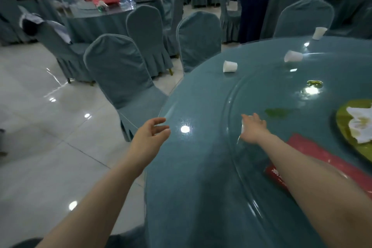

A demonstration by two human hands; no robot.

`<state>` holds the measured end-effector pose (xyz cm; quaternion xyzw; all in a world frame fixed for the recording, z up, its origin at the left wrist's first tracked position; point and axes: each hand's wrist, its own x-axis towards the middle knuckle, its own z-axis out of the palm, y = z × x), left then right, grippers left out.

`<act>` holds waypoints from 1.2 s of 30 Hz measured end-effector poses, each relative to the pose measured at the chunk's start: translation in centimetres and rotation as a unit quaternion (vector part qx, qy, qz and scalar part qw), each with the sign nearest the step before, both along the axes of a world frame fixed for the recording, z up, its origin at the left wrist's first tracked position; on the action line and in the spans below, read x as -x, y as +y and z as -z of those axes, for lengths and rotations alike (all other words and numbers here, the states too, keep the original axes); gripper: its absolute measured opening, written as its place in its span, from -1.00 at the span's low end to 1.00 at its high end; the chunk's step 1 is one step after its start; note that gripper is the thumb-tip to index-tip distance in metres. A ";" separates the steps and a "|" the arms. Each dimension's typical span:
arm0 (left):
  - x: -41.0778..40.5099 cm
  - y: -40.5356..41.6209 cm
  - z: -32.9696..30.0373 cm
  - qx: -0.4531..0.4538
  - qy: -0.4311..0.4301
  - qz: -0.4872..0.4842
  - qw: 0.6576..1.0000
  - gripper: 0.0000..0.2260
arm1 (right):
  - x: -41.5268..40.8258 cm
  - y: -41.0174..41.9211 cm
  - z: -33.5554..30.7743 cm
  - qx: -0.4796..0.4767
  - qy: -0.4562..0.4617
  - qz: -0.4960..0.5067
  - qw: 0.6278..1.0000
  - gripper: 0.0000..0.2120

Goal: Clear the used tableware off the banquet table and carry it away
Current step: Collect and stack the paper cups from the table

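Left hand: we hold our left hand (150, 134) out over the near edge of the bench (201, 167), fingers loosely spread, nothing in it.
Right hand: our right hand (254, 128) reaches across the glass turntable (261, 90), fingers straight, gripping nothing.
Cups: three white paper cups; one (229, 66) upside down by the far rim, one (293, 56) on its side, one (319, 33) at the far edge.
Plate: a green plate (343, 121) holding crumpled napkins (360, 125) to our right.
Red packet: a red packet (322, 157) (partly under our right forearm).
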<state>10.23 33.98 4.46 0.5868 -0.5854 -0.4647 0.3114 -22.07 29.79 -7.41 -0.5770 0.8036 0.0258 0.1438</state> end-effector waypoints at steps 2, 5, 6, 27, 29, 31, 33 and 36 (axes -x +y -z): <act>-0.6 0.4 0.1 -0.010 -0.003 -0.010 1.000 -0.71 | -1.3 0.9 -0.4 0.021 -0.048 -0.024 0.998 -0.43; -1.4 1.2 -0.6 -0.005 0.001 -0.012 1.000 -0.70 | -4.2 2.9 -2.2 0.030 -0.168 -0.065 0.983 -0.35; -1.7 1.6 -1.0 -0.001 0.008 -0.010 1.000 -0.71 | -5.5 3.5 -3.2 0.046 -0.197 -0.079 0.976 -0.32; -22.5 14.9 -12.2 0.220 -0.067 0.093 0.969 -0.41 | -34.3 17.5 -25.8 0.236 -0.391 -0.178 0.871 -0.45; -23.4 15.7 -12.1 0.242 -0.098 0.085 0.962 -0.42 | -35.6 18.0 -25.9 0.226 -0.400 -0.188 0.868 -0.51; -24.2 16.2 -12.0 0.260 -0.122 0.071 0.955 -0.41 | -36.5 18.1 -26.0 0.215 -0.415 -0.201 0.861 -0.56; -24.7 16.3 -11.8 0.275 -0.138 0.051 0.950 -0.42 | -37.3 17.8 -26.0 0.206 -0.433 -0.212 0.851 -0.53; -25.6 16.3 -11.2 0.281 -0.136 0.008 0.950 -0.45 | -38.3 17.1 -25.5 0.184 -0.464 -0.229 0.835 -0.40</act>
